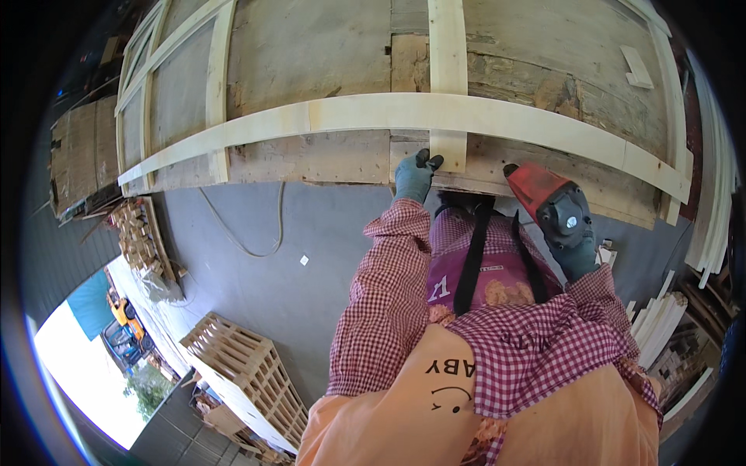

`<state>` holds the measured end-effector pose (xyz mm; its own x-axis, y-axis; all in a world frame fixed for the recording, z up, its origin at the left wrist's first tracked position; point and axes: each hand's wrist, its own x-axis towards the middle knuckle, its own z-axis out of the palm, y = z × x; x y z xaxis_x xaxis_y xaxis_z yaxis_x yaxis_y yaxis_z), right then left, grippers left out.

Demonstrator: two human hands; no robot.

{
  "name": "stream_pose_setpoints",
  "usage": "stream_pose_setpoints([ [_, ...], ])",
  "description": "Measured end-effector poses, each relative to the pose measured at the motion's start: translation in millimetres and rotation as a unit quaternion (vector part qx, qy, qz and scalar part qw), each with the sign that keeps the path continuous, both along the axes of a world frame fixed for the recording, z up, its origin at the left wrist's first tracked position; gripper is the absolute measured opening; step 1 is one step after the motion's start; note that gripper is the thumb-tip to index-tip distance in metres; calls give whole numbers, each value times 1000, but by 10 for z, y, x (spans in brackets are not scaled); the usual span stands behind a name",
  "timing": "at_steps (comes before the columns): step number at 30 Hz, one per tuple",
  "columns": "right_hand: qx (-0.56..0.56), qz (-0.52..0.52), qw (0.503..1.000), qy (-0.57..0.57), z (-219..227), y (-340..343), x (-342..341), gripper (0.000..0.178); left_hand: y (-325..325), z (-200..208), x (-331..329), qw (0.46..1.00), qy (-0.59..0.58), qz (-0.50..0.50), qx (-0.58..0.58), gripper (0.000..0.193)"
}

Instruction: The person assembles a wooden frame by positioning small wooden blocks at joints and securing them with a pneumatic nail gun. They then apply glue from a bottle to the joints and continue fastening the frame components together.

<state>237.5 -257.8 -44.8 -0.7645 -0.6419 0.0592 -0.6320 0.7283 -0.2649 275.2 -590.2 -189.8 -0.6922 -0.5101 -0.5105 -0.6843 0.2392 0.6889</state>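
Note:
My left hand (414, 177), in a blue-grey glove with dark fingertips, is at the near edge of a wooden workbench (311, 159). Its fingers are closed at the side of a pale wooden slat (448, 147), near that slat's end. Across this slat lies a long pale wooden strip (350, 113), running from left to right. My right hand (576, 260), gloved as well, grips a red and black nail gun (544, 194). The tool's dark nose points up and left, beside the bench edge and apart from the strip.
More slats (219, 85) form a frame on the bench, with a small offcut (637, 68) at the far right. Wood blocks (138, 239) are stacked at the left, and a slatted crate (249, 365) stands below them. A hose (249, 250) lies on the floor. Long strips (711, 186) lean at the right.

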Motion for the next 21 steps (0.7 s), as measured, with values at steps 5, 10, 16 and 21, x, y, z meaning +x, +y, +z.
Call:
stream_pose_setpoints([
  [5, 54, -137, 945, -293, -504, 481, 256, 40, -40, 357, -180, 994, -52, -91, 10, 38],
  [10, -31, -227, 880, -416, -313, 19, 265, 57, -59, 141, -128, 989, -50, -138, 1, 36],
  [16, 82, -212, 931, -284, -201, -944, 412, 43, -83, 374, -206, 981, -71, -180, -11, 25],
  [21, 200, -282, 858, -381, 187, -1324, 347, 43, -158, 356, -180, 981, -50, -185, 13, 25],
])
